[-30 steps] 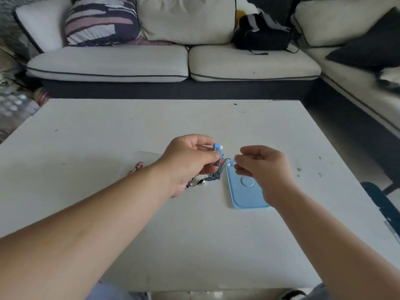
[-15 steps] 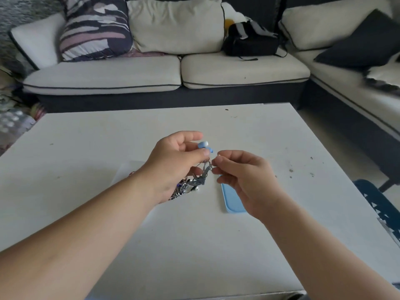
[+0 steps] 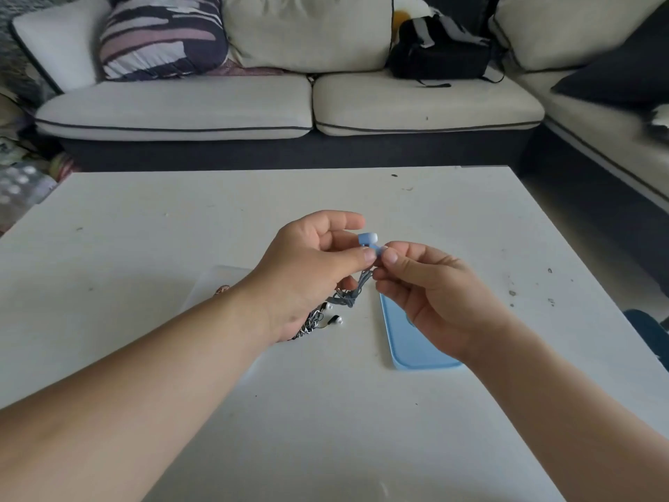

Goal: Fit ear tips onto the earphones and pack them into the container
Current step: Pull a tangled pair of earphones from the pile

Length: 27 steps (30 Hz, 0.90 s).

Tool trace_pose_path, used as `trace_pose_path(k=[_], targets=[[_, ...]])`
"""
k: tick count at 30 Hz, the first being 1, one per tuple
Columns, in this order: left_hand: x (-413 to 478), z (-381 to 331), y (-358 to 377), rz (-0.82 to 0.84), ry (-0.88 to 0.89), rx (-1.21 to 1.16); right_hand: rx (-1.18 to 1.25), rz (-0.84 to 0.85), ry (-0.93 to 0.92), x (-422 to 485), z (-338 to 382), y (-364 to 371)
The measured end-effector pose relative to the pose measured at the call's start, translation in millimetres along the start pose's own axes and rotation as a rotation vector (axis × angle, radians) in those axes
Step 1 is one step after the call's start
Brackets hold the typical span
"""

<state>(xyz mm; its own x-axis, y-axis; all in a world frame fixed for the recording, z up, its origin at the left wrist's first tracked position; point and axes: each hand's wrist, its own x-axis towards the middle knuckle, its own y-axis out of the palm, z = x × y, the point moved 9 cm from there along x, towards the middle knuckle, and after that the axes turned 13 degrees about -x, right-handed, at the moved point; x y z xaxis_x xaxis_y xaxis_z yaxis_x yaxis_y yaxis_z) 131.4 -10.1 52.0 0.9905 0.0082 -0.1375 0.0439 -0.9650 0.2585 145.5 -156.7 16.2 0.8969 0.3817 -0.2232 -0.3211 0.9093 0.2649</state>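
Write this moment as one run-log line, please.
left hand: pinches small light-blue plastic earphone | right hand: pinches same earphone | flat light-blue plastic container: on white table

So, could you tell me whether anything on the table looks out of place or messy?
The earphone cables, grey and black-and-white cords mixed together, lie in a tangled heap under the left hand, which pinches the blue earbud. Dark specks are scattered over the table near its right edge.

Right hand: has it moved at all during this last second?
Yes. Against the lid, the right hand has shifted left and now meets the left hand at the earphone; earlier a gap separated them.
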Motion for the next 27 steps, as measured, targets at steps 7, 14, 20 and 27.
trace_pose_path(k=[7, 14, 20, 27], targets=[[-1.3, -1.4, -5.6, -0.057, 0.016, -0.019, 0.047, 0.028, -0.039, -0.5, 3.6, 7.6], [-4.5, 0.1, -7.3, -0.106, 0.04, 0.013, 0.05, 0.0, -0.035, -2.2, -1.9, 10.4], [-4.8, -0.3, -5.5, -0.12, 0.048, 0.007, 0.052, -0.026, -0.054, -1.8, -2.3, 11.5], [-4.6, 5.6, -3.9, -0.133, 0.004, -0.074, -0.013, -0.061, -0.109, -2.5, 2.8, 6.8]])
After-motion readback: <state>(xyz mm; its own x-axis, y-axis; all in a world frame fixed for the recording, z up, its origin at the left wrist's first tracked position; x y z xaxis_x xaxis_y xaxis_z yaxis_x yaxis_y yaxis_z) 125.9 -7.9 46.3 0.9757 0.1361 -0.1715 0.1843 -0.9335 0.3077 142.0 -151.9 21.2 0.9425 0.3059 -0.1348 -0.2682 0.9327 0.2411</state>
